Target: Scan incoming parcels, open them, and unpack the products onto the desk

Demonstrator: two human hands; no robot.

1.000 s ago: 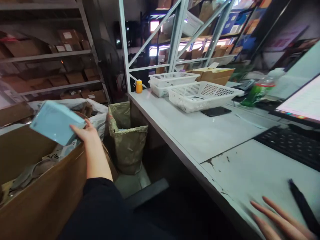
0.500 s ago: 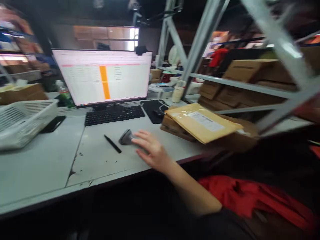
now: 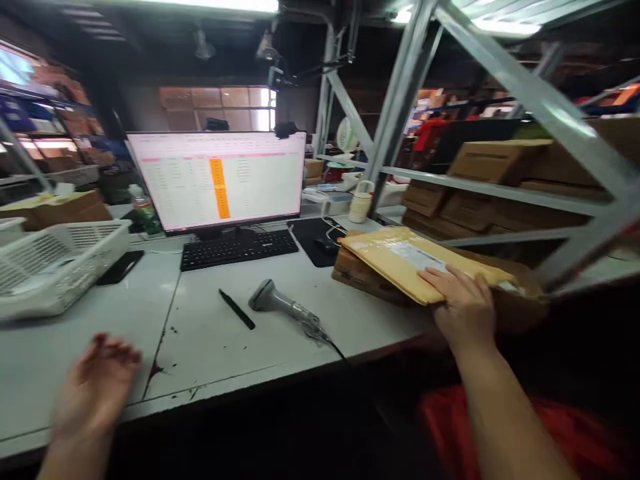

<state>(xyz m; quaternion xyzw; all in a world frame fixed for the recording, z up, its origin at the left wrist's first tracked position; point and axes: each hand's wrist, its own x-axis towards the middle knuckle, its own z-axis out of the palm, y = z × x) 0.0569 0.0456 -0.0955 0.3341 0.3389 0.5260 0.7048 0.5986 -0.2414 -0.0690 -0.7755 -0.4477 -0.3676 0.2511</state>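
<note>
My right hand point(image 3: 463, 303) lies on the near end of a yellow padded envelope point(image 3: 400, 260) with a white label. The envelope rests across a brown cardboard box point(image 3: 357, 273) at the table's right end. The fingers curl over the envelope's edge. My left hand point(image 3: 97, 383) hovers over the grey table point(image 3: 210, 340) near its front edge, blurred by motion, fingers loosely bent, nothing in it. A grey barcode scanner point(image 3: 280, 303) and a black pen point(image 3: 237, 309) lie on the table between my hands.
A lit monitor point(image 3: 217, 179) and black keyboard point(image 3: 239, 248) stand at the back. A white mesh basket point(image 3: 55, 263) and a black phone point(image 3: 119, 267) sit at the left. Metal shelving point(image 3: 500, 180) with cardboard boxes rises on the right. A mouse pad point(image 3: 315, 237) lies beside the keyboard.
My right hand left the scanner and moved right onto the yellow envelope. My left hand has come into view over the table. The view turned from the left-side box toward the desk.
</note>
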